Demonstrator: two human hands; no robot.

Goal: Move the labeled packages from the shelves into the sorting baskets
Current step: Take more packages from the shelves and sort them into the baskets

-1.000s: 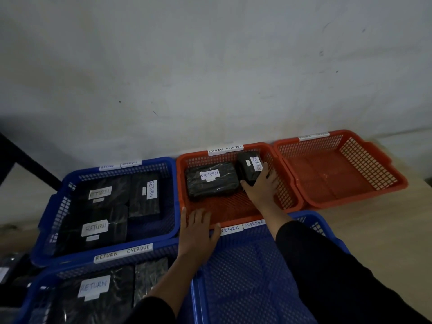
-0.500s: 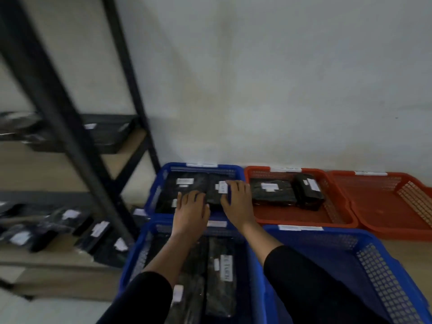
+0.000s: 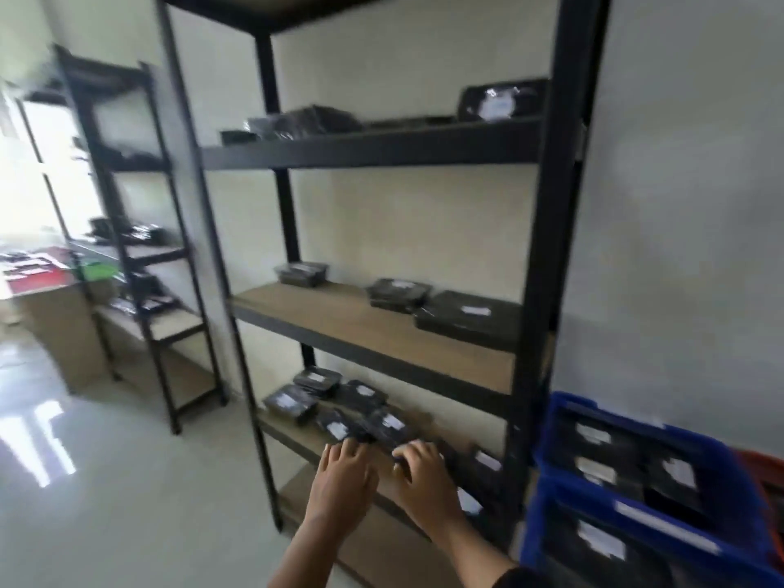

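Note:
A black metal shelf unit (image 3: pixel 382 146) with wooden boards fills the middle of the view. Black wrapped packages with white labels lie on its boards: several on the low board (image 3: pixel 339 407), three on the middle board (image 3: pixel 466 318), and more on the upper one (image 3: pixel 500 101). My left hand (image 3: pixel 341 485) and my right hand (image 3: pixel 424 481) reach side by side toward the low board, fingers extended at the near packages. Both hold nothing. Whether the fingertips touch a package is blurred.
Blue sorting baskets (image 3: pixel 636 490) holding labelled packages stand at the lower right against the wall, with an orange basket (image 3: pixel 768 473) edge behind them. A second black shelf unit (image 3: pixel 140 248) stands to the left. Glossy pale floor (image 3: pixel 106 481) spreads at lower left.
My view has swung left from the baskets to the shelf unit. Both hands have left the baskets and now reach toward the packages on the low board.

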